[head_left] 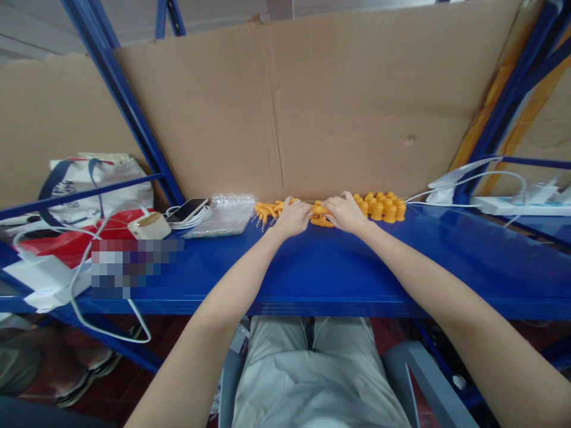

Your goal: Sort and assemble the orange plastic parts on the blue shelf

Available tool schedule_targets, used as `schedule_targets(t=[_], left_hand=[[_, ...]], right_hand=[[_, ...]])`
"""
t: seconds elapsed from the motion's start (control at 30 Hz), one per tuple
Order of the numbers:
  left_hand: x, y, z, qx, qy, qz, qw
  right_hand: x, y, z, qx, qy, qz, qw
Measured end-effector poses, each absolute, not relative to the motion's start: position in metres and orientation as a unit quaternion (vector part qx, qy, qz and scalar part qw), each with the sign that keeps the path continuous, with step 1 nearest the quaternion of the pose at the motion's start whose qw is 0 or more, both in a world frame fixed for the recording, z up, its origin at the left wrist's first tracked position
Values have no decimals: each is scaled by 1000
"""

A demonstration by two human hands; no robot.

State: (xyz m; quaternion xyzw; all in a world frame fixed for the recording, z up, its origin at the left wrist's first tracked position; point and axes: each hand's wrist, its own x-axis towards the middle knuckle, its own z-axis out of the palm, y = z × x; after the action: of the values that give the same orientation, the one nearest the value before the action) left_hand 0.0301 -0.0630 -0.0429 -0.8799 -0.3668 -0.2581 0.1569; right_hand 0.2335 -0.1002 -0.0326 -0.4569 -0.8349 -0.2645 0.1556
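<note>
My left hand (293, 217) and my right hand (346, 213) rest close together at the back of the blue shelf (321, 267), fingers curled round small orange plastic parts (322, 215) between them. To the left of my left hand lies a loose heap of thin orange pieces (266, 210). To the right of my right hand stand several upright orange pieces (382, 205) in rows. What exactly each hand pinches is partly hidden by the fingers.
A clear plastic bag (226, 215), a phone (187, 210) on a coiled white cable and a small white box (148, 226) lie at the left. A tote bag (89, 184) sits further left. A white power strip (517, 205) lies at the right. Cardboard (312, 107) backs the shelf.
</note>
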Motion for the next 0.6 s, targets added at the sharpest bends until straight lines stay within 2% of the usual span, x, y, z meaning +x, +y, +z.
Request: schedule_targets(t=[0.37, 0.6], left_hand=[[29, -62, -35, -872, -409, -263, 62], [26, -52, -29, -869, -375, -301, -120]], right_hand=[[232, -97, -32, -434, -832, -305, 166], [236, -94, -33, -405, -834, -330, 180]])
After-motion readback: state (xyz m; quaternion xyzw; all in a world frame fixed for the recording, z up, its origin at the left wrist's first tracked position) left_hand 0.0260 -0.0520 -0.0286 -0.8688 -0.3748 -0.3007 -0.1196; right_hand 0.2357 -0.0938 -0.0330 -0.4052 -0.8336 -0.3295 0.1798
